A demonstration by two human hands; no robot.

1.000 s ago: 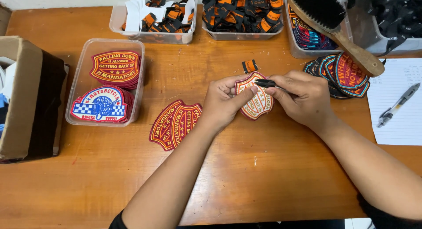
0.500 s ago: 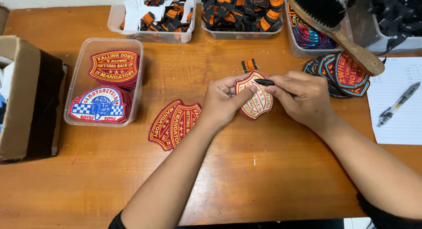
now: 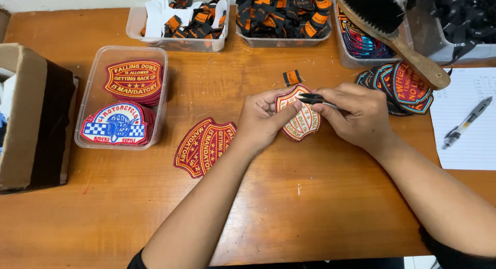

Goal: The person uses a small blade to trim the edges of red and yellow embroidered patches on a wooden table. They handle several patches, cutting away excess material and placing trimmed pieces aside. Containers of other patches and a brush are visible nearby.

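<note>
Shield-shaped patch [image 3: 299, 119] in cream, red and orange sits just above the worktop [image 3: 268, 217], held near its middle between our two hands. Our left hand [image 3: 263, 119] pinches its left edge, thumb laid over the face and fingers curled behind. Our right hand [image 3: 356, 116] has its grip pressed together on a small black tool [image 3: 312, 98], whose tip rests at the patch's upper edge; we cannot tell what kind of tool it is.

Just above the patch lies a small black and orange tag [image 3: 292, 77], loose on the wood. To the left, a short stack of red and gold patches [image 3: 204, 146] lies flat, well clear of both hands. To the right, a fanned pile of round patches [image 3: 400, 88] waits beside a lined sheet with a pen [image 3: 465, 123].

Further left, a clear tub [image 3: 87, 96] holds two stacks of patches. Along the far edge stand tubs of folded tags [image 3: 181, 21], and a wooden brush [image 3: 392, 31] lies across another.

We judge the work partway through: one patch is in hand, some lie handled or waiting on either side, and which pile is finished we cannot say.
</note>
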